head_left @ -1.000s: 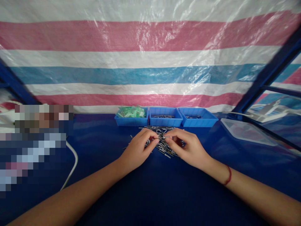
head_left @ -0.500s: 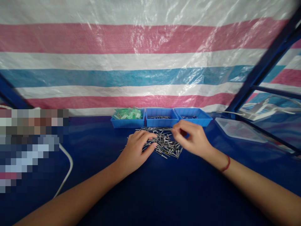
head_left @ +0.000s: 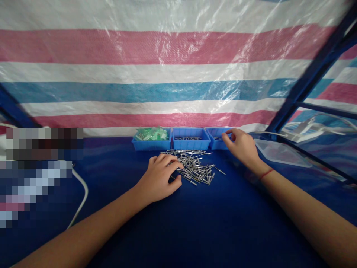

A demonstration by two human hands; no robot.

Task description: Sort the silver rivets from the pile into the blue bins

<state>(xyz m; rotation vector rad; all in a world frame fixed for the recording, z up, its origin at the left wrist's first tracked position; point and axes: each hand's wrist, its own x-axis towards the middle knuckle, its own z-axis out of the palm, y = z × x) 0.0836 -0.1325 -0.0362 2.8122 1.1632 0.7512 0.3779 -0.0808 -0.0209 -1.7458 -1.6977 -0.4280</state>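
A loose pile of silver blind rivets (head_left: 195, 169) lies on the dark blue table. My left hand (head_left: 160, 176) rests at the pile's left side, its fingers bent and apart, with the thumb away from the index finger. Over the front right of the right blue bin (head_left: 216, 144) is my right hand (head_left: 242, 147), thumb and index finger drawn together. Whatever may be between those fingertips is too small to make out. Some rivets lie in that bin, partly covered by the hand. The middle blue bin (head_left: 191, 144) also holds rivets.
The left blue bin (head_left: 152, 146) contains green-and-white packets (head_left: 152, 134). A clear plastic lid (head_left: 281, 152) lies right of the bins, near a white power strip (head_left: 306, 130). A white cable (head_left: 83, 190) runs at left beside a blurred-out area. Striped sheeting (head_left: 167, 70) hangs behind.
My right hand has moved from the pile's right edge, right and away from me, to the right bin. My left hand has shifted slightly, its thumb drawn back from the rivets.
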